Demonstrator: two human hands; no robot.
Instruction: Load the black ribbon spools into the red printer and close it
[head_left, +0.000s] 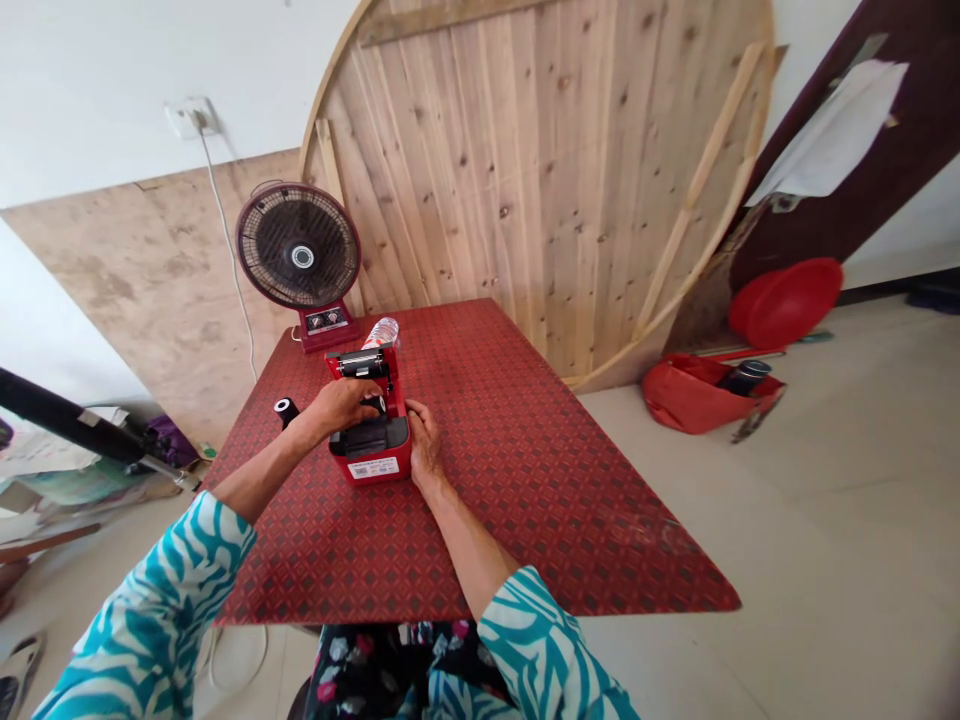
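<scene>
A red thermal printer (371, 440) stands on the table with its lid tipped open at the back, showing a black roller assembly (362, 364) in the lid. My left hand (341, 405) reaches over its open middle, fingers curled at a small black-and-white spool (373, 404), partly hidden by them. My right hand (424, 440) rests against the printer's right wall, holding it. A black roll with a white core (286, 411) lies on the table left of my left wrist, apart from it.
The red patterned table (480, 520) holds a plastic bottle (380, 333) behind the printer and a maroon desk fan (298, 245) at its far corner. A large round wooden board (540, 170) leans behind. Red basins (785, 302) and a red bag (701, 392) sit on the floor.
</scene>
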